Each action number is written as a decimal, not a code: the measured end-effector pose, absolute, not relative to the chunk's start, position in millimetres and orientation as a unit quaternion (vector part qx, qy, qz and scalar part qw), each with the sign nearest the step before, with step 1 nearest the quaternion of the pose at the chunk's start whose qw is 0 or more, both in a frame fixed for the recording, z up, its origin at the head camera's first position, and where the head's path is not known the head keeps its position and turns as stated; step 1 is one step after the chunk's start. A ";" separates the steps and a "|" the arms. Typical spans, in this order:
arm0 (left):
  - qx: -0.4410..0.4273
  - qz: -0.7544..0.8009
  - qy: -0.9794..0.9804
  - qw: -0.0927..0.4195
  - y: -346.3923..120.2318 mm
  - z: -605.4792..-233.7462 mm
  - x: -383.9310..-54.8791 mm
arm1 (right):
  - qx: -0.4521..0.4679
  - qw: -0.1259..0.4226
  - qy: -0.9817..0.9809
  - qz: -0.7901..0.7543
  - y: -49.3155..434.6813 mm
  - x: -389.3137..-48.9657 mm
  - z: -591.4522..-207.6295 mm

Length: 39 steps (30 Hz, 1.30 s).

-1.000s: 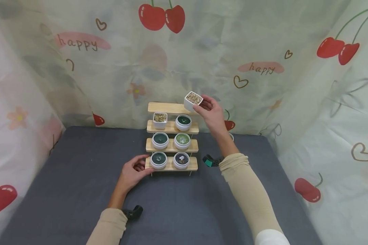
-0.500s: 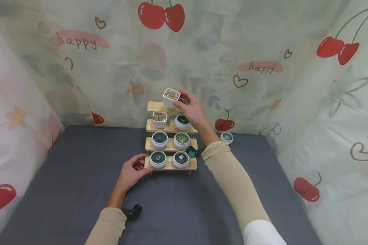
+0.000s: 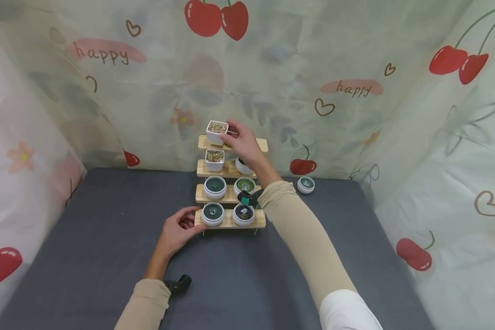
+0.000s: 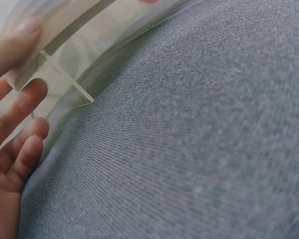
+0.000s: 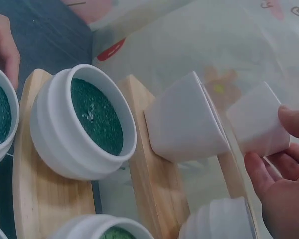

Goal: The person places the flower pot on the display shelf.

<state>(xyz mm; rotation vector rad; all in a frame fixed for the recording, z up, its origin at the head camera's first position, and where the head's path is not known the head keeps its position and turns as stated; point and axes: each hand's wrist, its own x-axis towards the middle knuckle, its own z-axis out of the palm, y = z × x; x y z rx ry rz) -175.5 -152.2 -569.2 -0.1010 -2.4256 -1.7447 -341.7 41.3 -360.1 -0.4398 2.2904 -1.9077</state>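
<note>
In the head view a four-step wooden display stand rises in the middle of the table. My right hand pinches a square white pot of tan gravel by its right side, over the top step's left end. Just below, another square pot sits on the second step. My left hand grips the bottom step's left end, its thumb on the board and fingers beneath, beside a round white pot with dark green filling. In the right wrist view the held pot is between thumb and fingers.
Several round white pots, one with bright green filling, stand on the lower steps, partly behind my right sleeve. A lone round pot stands on the dark table at back right. A printed curtain hangs close behind the stand.
My right hand has carried the square pot leftward from the stand's right side to above the top step's left end. The left hand has stayed on the bottom step.
</note>
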 end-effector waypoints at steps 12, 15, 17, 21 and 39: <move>-0.025 -0.574 -0.815 0.073 -151.0 -568.1 -174.7 | -0.151 0.072 0.792 -0.587 37.2 -336.4 -355.0; -0.025 -0.574 -0.815 0.074 -150.9 -567.5 -174.6 | -0.153 0.074 0.797 -0.580 37.5 -336.5 -354.6; -0.024 -0.576 -0.814 0.074 -150.7 -567.0 -174.5 | -0.155 0.074 0.801 -0.574 38.5 -336.9 -354.8; -0.026 -0.582 -0.810 0.070 -150.2 -566.4 -174.1 | -0.158 0.071 0.809 -0.562 43.6 -336.6 -355.9; -0.022 -0.580 -0.811 0.071 -150.8 -566.8 -174.3 | -0.184 0.007 0.785 -0.591 120.4 -334.6 -357.0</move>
